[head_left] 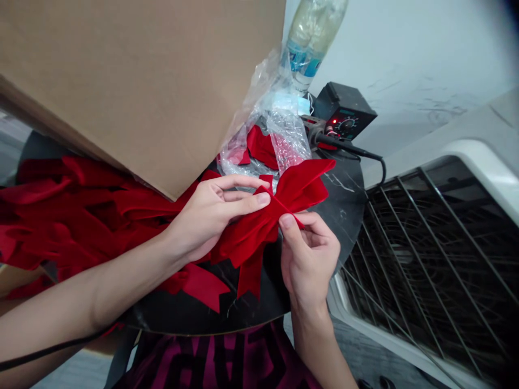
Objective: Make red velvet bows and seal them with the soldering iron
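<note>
A red velvet bow is held over the table between my two hands. My left hand pinches it near the centre knot, thumb on top. At the lower right side of the knot, my right hand grips the end of the narrow centre band between thumb and curled fingers. One loop points up to the right, the other down to the left, and a notched tail hangs below. Under and beyond my left forearm lies a pile of red velvet ribbon pieces.
A large cardboard box stands at the back left. Behind the bow are a clear plastic bag with red fabric, a bottle and a black control box with a lit red light and a corded tool. A grilled fan stands right of the black round table.
</note>
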`<state>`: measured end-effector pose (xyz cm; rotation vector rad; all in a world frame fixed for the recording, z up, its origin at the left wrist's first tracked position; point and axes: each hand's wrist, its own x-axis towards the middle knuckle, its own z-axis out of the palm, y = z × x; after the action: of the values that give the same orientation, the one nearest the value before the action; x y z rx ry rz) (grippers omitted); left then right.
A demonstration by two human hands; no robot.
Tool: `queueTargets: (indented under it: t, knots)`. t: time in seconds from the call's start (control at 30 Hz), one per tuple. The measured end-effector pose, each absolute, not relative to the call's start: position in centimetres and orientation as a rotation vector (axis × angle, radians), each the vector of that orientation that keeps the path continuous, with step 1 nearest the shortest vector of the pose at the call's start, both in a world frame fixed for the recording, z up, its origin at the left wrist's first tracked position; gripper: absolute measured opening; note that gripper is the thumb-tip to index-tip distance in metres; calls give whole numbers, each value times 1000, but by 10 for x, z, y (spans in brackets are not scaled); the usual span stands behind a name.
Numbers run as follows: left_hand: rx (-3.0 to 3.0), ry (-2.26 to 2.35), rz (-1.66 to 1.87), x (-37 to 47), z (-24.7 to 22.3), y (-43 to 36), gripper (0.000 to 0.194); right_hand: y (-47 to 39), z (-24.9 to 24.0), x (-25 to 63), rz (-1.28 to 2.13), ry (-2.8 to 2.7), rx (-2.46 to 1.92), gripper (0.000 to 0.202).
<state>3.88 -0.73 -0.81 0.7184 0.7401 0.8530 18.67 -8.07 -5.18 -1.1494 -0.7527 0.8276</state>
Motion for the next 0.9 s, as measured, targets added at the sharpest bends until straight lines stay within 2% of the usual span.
queueTargets:
  t: [0.23, 0.43, 0.63, 0.73, 0.9]
  knots:
    - [661, 603, 730, 40, -12, -3, 19, -82, -51, 194, 815, -847, -1068, 13]
    - [860, 684, 734, 35, -14, -4, 9, -79, -40, 201, 781, -950, -1102, 13]
    - [1121, 868, 700, 29, -4, -4, 24, -78, -27, 206, 698, -1081, -1205, 12]
    - [1084, 870, 682, 30, -7, -5, 23, -83, -21, 204, 687, -1114, -1281, 10]
    - [1103, 913, 739, 32, -15, -1, 24, -87, -24, 203, 278, -1272, -1339, 14]
